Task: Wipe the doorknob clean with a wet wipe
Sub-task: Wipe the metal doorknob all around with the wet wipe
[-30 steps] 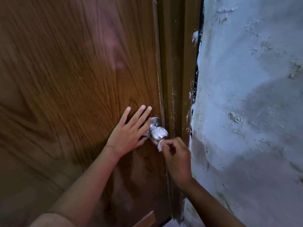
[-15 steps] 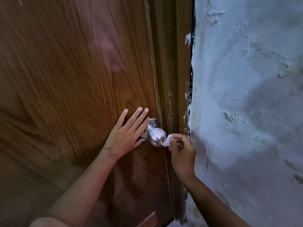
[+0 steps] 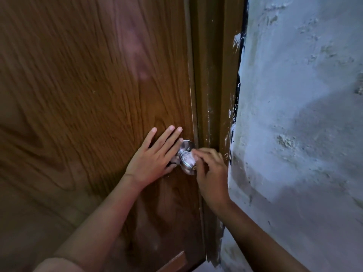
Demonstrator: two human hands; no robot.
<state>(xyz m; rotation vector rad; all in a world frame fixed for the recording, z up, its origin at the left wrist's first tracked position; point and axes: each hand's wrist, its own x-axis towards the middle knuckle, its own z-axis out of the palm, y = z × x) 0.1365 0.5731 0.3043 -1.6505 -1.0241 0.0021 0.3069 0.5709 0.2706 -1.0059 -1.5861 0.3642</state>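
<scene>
A round silver doorknob [image 3: 188, 163] with a whitish film on it sticks out of the brown wooden door [image 3: 88, 95], near the door's right edge. My left hand [image 3: 155, 158] lies flat on the door just left of the knob, fingers spread, index finger touching the knob's base plate. My right hand [image 3: 211, 171] covers the knob's right side, fingers curled over its top. A small white wet wipe [image 3: 194, 153] shows blurred under those fingertips, pressed on the knob.
A brown door frame [image 3: 214, 85] runs down just right of the knob. Beyond it stands a rough, pale blue plastered wall [image 3: 298, 124], close to my right forearm. A strip of floor shows at the bottom by the door's corner.
My right hand has moved up and left with the wipe, from the knob's lower right onto its top. My left hand stays flat on the door.
</scene>
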